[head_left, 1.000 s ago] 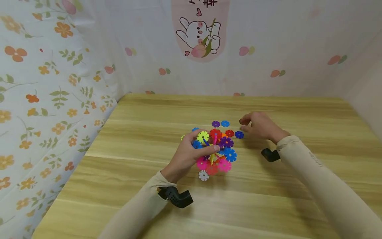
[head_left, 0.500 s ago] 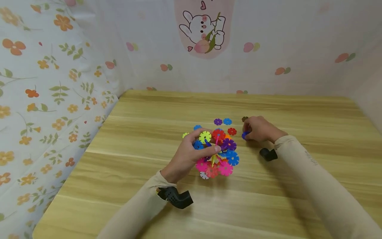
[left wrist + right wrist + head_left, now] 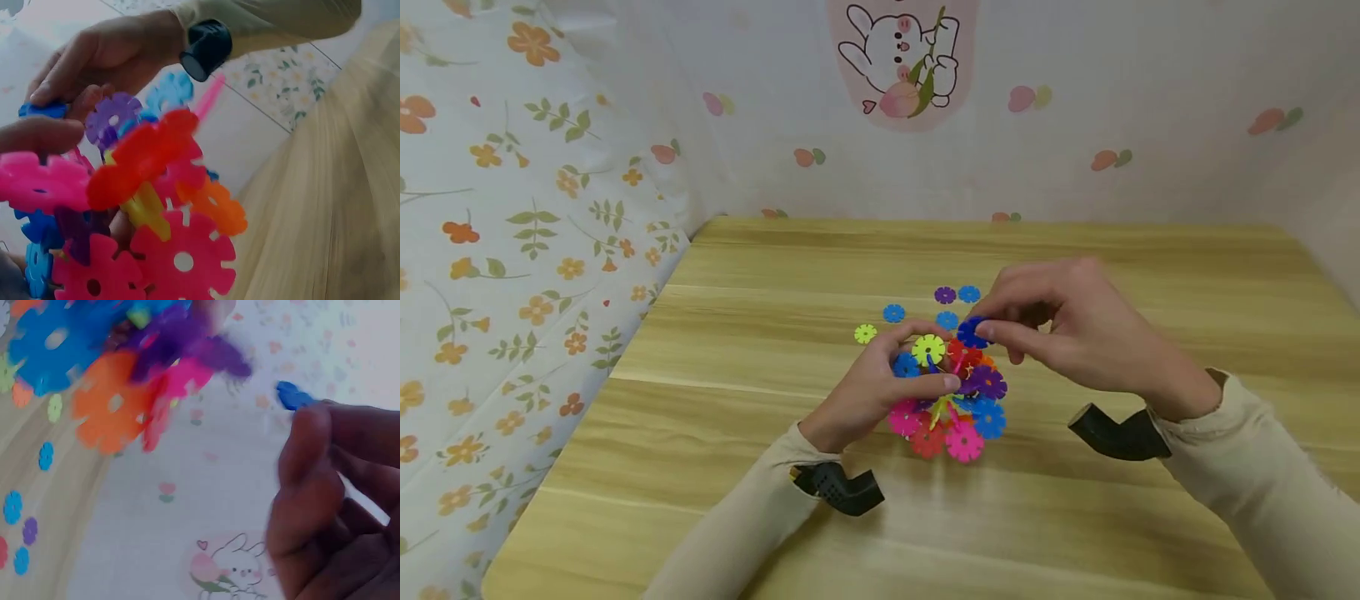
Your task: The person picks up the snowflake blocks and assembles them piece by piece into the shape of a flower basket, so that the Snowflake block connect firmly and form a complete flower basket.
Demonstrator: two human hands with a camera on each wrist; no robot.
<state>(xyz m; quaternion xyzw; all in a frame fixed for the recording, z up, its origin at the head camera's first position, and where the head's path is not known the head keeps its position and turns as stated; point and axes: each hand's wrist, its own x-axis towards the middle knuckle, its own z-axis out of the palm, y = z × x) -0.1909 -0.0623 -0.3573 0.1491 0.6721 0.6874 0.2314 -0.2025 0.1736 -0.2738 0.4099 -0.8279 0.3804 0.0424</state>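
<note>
Dark-blue notched disc [image 3: 973, 332]: pinched between the fingers of the right hand [image 3: 1078, 337], beside the disc cluster [image 3: 946, 408] and, per the right wrist view, apart from it. Left hand [image 3: 872, 390]: fingers curled round the cluster. Loose discs [image 3: 945, 295] lie on the desk [image 3: 737, 375] beyond the cluster. Step in hand — by judgement — adding a disc. Next move likely calls for aligning slot to slot, then pressing home.
</note>
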